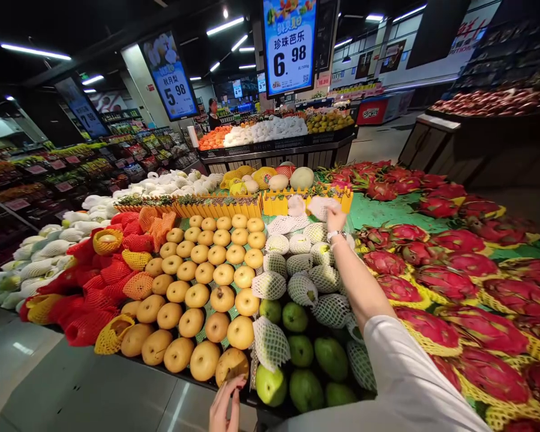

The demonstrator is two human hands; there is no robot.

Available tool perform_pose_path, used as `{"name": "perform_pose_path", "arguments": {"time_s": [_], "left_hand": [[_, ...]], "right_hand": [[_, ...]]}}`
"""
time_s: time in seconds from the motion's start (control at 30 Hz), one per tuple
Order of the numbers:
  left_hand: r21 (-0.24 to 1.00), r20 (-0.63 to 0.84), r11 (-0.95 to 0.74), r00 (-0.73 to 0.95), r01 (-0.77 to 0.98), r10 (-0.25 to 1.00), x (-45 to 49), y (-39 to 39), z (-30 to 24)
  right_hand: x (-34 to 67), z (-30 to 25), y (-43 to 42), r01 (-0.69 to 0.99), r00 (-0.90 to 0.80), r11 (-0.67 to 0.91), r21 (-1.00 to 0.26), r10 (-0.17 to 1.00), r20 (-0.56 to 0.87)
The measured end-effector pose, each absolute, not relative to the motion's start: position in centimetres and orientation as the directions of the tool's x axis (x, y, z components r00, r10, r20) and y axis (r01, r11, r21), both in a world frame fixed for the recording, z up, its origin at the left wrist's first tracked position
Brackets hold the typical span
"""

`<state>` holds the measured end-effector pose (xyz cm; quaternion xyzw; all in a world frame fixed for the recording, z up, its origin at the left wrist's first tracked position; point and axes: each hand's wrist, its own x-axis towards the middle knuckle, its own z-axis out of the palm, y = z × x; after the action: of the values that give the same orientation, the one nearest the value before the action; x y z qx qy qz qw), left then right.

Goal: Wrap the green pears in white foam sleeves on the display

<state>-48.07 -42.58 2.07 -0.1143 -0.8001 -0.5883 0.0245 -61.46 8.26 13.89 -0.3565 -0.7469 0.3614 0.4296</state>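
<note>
My right hand (pixel 336 217) reaches to the back of the guava section, its fingers closed on a white foam net (pixel 320 207). Whether a fruit is inside that net I cannot tell. Another pale foam net (pixel 296 206) lies just left of it. Below are rows of net-wrapped guavas (pixel 303 289) and, nearer me, bare green guavas (pixel 306 389). At the front edge my left hand (pixel 226 405) has its fingers stretched out, the tips by a front brown pear (pixel 232 365). A guava half out of its net (pixel 270 384) sits to the right of that hand.
Red dragon fruits (pixel 459 279) fill the right side. Red and yellow foam nets (pixel 103 282) are heaped left of the pears. A low yellow fence (pixel 234 209) edges the back, with melons (pixel 302 178) behind it. Price screens (pixel 290 48) hang above.
</note>
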Motion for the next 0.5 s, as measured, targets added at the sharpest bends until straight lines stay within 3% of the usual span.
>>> {"name": "perform_pose_path", "arguments": {"time_s": [0.07,0.13,0.23,0.3,0.4,0.5], "left_hand": [[0.928,0.175,0.294,-0.964,0.229,0.198,-48.3,-42.8,2.4],[0.930,0.177,0.285,-0.962,0.234,0.210,-48.6,-42.9,2.4],[0.955,0.184,0.192,-0.959,0.226,0.215,-48.9,-42.1,2.1],[0.976,0.186,0.066,-0.950,0.208,0.251,-49.1,-40.9,2.2],[0.966,0.241,-0.163,-0.923,0.199,0.300,-49.4,-38.6,3.1],[0.960,0.242,-0.214,-0.922,0.182,0.303,-49.2,-37.1,4.0]], "right_hand": [[-60.3,15.2,7.4,0.152,-0.277,0.516,-0.843,0.841,0.465],[-58.5,16.3,5.9,0.022,-0.250,0.614,-0.789,0.767,0.590],[-54.9,16.7,1.4,-0.171,-0.364,0.723,-0.669,0.584,0.725],[-52.2,15.8,-2.8,-0.252,-0.496,0.720,-0.646,0.477,0.725],[-47.9,13.4,-9.7,-0.290,-0.757,0.598,-0.747,0.334,0.562],[-43.9,10.9,-15.7,-0.329,-0.876,0.418,-0.847,0.199,0.439]]}}
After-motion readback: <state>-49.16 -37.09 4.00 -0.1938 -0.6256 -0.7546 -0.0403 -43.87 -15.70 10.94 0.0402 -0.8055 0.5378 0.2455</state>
